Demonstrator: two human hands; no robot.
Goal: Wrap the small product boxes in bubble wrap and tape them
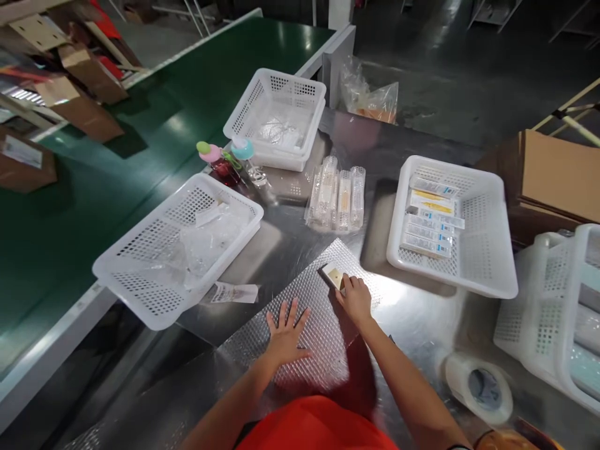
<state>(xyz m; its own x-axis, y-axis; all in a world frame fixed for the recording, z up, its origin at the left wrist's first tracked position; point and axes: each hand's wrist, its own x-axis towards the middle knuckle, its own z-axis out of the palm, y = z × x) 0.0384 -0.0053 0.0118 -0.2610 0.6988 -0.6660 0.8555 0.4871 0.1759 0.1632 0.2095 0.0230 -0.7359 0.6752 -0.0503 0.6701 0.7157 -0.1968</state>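
A sheet of bubble wrap (323, 331) lies slantwise on the steel table before me. My left hand (287, 337) rests flat on its left part, fingers spread and holding nothing. Near the sheet's far right corner, my right hand (355, 299) grips the near end of a small white and gold box (334, 275). The box lies on the wrap, and my fingers hide part of it. Several bubble-wrapped packs (337, 195) lie side by side just beyond the sheet.
A white basket (487, 275) at right holds several small boxes. Two more baskets, one left (154, 315) and one far (281, 159), contain clear plastic. Two bottles (244, 153) stand between them. A tape roll (478, 387) lies near right. A green conveyor (187, 94) runs along the left.
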